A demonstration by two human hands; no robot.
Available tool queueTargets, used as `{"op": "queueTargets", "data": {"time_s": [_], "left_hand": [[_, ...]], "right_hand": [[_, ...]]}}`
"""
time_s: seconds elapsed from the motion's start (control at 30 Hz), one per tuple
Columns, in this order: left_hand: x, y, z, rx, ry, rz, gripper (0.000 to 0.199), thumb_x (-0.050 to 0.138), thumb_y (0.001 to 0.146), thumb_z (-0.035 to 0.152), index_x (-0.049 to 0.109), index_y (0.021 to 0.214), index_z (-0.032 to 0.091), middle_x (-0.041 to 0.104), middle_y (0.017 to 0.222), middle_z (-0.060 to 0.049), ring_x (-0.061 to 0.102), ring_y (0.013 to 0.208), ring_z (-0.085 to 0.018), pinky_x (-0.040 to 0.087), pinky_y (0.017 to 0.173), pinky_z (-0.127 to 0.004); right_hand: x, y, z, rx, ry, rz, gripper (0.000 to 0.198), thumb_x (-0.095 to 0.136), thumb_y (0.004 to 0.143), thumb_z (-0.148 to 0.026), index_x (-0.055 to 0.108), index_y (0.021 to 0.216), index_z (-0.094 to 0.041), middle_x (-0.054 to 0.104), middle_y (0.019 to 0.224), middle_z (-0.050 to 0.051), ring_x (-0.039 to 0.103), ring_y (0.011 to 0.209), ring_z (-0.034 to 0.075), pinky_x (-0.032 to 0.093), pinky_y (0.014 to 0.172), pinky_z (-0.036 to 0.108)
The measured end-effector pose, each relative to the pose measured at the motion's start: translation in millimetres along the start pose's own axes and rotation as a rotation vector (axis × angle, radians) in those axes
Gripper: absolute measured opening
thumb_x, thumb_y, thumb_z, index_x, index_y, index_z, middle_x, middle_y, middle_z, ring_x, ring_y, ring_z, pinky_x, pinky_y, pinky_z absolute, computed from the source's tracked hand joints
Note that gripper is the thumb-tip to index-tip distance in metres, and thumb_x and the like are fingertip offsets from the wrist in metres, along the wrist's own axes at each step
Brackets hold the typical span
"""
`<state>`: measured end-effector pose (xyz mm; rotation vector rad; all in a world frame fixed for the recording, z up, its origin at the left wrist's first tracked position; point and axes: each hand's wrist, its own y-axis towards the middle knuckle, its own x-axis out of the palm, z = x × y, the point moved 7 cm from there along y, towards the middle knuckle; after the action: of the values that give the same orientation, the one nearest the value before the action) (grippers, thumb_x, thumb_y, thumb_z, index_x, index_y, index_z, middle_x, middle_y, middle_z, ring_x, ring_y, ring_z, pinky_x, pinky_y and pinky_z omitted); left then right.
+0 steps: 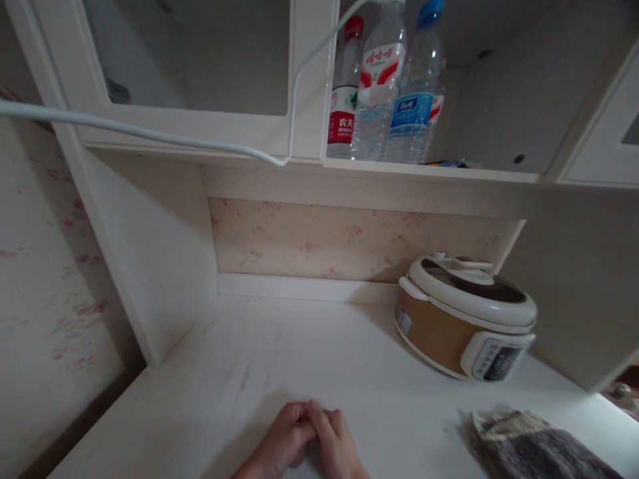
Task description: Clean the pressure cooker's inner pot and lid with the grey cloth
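Low in the head view, my left hand [283, 439] and my right hand [335, 440] are clasped together over the white countertop [239, 372]. Their fingers are curled and pressed against each other, and no object shows between them. The inner sides of the fingers are partly hidden. To the right of my hands, a dark patterned cloth [539, 442] with a pale edge lies on the counter. Beyond it stands a brown and white electric cooker [439, 336], its lid on and its control panel facing front right.
Overhead, an open cabinet shelf [489, 174] holds several plastic bottles [382, 73]. A white cable [164, 133] hangs across the cabinet front at upper left. Flowered wallpaper [299, 243] covers the back wall, and a side panel [154, 239] bounds the counter on the left.
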<state>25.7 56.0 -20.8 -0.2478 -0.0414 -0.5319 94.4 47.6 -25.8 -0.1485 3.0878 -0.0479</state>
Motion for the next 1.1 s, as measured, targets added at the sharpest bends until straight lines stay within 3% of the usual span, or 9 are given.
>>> {"op": "queueTargets", "data": {"time_s": [0.27,0.47,0.67,1.1], "left_hand": [[-1.0,-1.9,4.0,-0.003,-0.042,0.046,0.043,0.068,0.069,0.056,0.049,0.058,0.019,0.029,0.043,0.01,0.02,0.038,-0.005,0.009,0.04,-0.026],[-3.5,0.7,-2.0,0.006,-0.036,0.051,0.043,0.067,0.071,0.057,0.049,0.059,0.019,0.03,0.043,0.01,0.02,0.038,-0.005,0.01,0.039,-0.025],[-4.1,-1.3,-3.0,-0.019,0.003,0.063,0.044,0.066,0.07,0.059,0.052,0.061,0.019,0.031,0.04,0.009,0.023,0.036,-0.006,0.012,0.039,-0.026],[-5.9,-2.7,-1.0,-0.027,0.018,0.123,0.041,0.061,0.072,0.057,0.056,0.064,0.018,0.033,0.043,0.008,0.023,0.037,-0.006,0.011,0.041,-0.027]], "right_hand": [[-10.8,2.3,9.6,0.002,-0.115,0.124,0.08,0.043,0.076,-0.086,0.072,0.064,-0.012,0.067,0.064,0.008,0.061,0.069,0.02,0.049,0.067,0.027],[-5.2,1.4,4.4,-0.022,-0.096,0.074,0.079,0.042,0.079,-0.084,0.07,0.062,-0.012,0.064,0.057,0.007,0.06,0.062,0.019,0.046,0.061,0.027],[-5.5,-2.1,2.1,-0.017,-0.136,0.083,0.078,0.041,0.081,-0.082,0.074,0.069,-0.013,0.069,0.065,0.009,0.064,0.069,0.02,0.047,0.064,0.026],[-4.1,1.8,-1.4,0.031,-0.124,0.122,0.078,0.043,0.078,-0.083,0.072,0.063,-0.012,0.067,0.06,0.008,0.061,0.065,0.02,0.047,0.063,0.027]]}}
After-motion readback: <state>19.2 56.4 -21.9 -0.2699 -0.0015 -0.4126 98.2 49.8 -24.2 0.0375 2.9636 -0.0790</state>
